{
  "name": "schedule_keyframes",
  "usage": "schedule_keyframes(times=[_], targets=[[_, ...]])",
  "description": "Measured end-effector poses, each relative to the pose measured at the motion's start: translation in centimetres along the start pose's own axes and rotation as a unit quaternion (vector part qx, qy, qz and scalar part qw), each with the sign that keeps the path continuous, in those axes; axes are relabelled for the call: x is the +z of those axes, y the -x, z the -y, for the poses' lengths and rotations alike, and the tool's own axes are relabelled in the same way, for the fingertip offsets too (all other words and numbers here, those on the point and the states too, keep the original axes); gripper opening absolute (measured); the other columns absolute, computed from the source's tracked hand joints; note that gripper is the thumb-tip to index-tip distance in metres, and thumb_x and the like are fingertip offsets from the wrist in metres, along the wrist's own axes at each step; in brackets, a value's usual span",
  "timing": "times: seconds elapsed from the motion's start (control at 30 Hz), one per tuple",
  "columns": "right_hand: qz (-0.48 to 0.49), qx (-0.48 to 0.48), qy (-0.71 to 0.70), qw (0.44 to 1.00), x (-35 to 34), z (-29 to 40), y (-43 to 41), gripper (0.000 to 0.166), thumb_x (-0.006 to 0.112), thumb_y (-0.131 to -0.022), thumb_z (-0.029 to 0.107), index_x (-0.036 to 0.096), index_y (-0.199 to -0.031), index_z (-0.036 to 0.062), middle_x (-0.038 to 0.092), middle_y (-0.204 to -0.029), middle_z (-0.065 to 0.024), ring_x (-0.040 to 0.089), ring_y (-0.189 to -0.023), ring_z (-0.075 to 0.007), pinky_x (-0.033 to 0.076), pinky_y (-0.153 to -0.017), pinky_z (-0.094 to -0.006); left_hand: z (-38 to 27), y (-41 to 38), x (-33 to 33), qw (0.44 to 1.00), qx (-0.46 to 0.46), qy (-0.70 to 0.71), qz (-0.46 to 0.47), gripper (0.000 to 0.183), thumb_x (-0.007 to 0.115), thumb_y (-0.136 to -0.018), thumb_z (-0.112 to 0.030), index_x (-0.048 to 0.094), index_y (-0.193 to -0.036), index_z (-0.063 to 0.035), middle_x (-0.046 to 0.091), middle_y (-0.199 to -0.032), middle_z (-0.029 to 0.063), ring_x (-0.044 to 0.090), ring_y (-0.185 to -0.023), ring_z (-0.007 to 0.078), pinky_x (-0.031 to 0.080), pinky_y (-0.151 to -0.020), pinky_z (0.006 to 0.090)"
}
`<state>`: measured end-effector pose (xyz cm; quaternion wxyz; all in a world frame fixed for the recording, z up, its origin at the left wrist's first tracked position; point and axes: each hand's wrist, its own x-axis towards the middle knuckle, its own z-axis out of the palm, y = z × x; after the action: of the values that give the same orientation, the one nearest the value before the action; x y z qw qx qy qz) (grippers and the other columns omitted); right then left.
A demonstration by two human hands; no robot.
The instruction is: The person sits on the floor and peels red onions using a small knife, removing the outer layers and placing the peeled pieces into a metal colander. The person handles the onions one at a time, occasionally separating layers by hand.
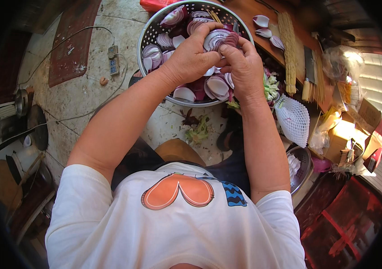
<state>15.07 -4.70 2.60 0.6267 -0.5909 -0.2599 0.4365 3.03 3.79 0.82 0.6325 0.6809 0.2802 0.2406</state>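
Observation:
Both hands are over a large metal colander [141, 50] holding many cut pieces of red onion. My left hand [196, 50] grips a layered red onion section [220, 39] from its left side. On the right, my right hand [245, 65] has its thumb and fingers on the same piece. The palms and some fingertips are hidden. Loose onion petals [216, 86] lie beneath the hands, and thicker wedges [174, 16] are at the far side. A few thin wooden sticks [214, 16] stick up near the colander's back.
At right, a wooden table [271, 43] bears onion petals [261, 21], a bundle of thin sticks [287, 50] and a cleaver [309, 67]. A white foam net [292, 121] hangs near its edge. Onion trimmings [197, 131] litter the tiled floor. A corded power strip [113, 60] lies left.

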Motion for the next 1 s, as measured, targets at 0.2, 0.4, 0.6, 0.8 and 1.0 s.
schedule_keyframes(times=[0.2,0.4,0.6,0.8,1.0], targets=[[0.031,0.028,-0.012,0.999,-0.2,-0.3,0.0,0.036,0.058,-0.081,0.012,0.053,-0.115,-0.0006,0.062,-0.094,-0.0071,0.06,-0.075,-0.0112,0.052,-0.062,-0.0239,-0.5,0.7,-0.1,0.982,0.135,-0.132,-0.021,0.058,0.055,-0.077,-0.005,0.041,-0.133,-0.0059,0.055,-0.119,0.0101,0.057,-0.107,0.0194,0.045,-0.096,0.0313],[0.03,0.008,-0.005,1.0,0.8,-0.3,0.6,0.042,0.066,-0.081,0.021,0.053,-0.115,-0.0004,0.061,-0.092,-0.0052,0.058,-0.073,-0.0099,0.05,-0.06,-0.0232,-0.1,0.9,-0.4,0.98,0.138,-0.14,-0.024,0.058,0.058,-0.077,-0.007,0.042,-0.133,-0.0051,0.054,-0.12,0.0124,0.057,-0.108,0.0216,0.044,-0.097,0.0317],[0.043,0.02,-0.03,0.998,1.1,-0.8,0.8,0.042,0.065,-0.081,0.022,0.053,-0.113,-0.0014,0.062,-0.09,-0.0056,0.059,-0.072,-0.0109,0.051,-0.062,-0.0241,0.4,1.3,-0.9,0.973,0.143,-0.178,-0.031,0.057,0.059,-0.078,-0.008,0.042,-0.133,-0.004,0.054,-0.121,0.0146,0.056,-0.11,0.0241,0.043,-0.098,0.0325],[0.032,0.048,-0.028,0.998,1.2,-0.8,0.6,0.04,0.06,-0.077,0.018,0.054,-0.111,-0.0019,0.061,-0.087,-0.0063,0.06,-0.072,-0.0128,0.052,-0.061,-0.0252,0.3,1.4,-1.2,0.974,0.144,-0.175,-0.025,0.059,0.062,-0.076,-0.009,0.043,-0.132,-0.0038,0.054,-0.122,0.0159,0.053,-0.115,0.0263,0.041,-0.101,0.0338],[0.014,0.054,0.051,0.997,1.7,-0.6,-0.4,0.046,0.058,-0.074,0.015,0.052,-0.116,-0.0036,0.062,-0.089,-0.0083,0.061,-0.074,-0.0135,0.053,-0.061,-0.0266,0.8,1.8,-0.5,0.956,0.126,-0.257,-0.069,0.06,0.063,-0.076,-0.009,0.044,-0.132,-0.0052,0.054,-0.123,0.0191,0.052,-0.117,0.0313,0.04,-0.102,0.0355]])
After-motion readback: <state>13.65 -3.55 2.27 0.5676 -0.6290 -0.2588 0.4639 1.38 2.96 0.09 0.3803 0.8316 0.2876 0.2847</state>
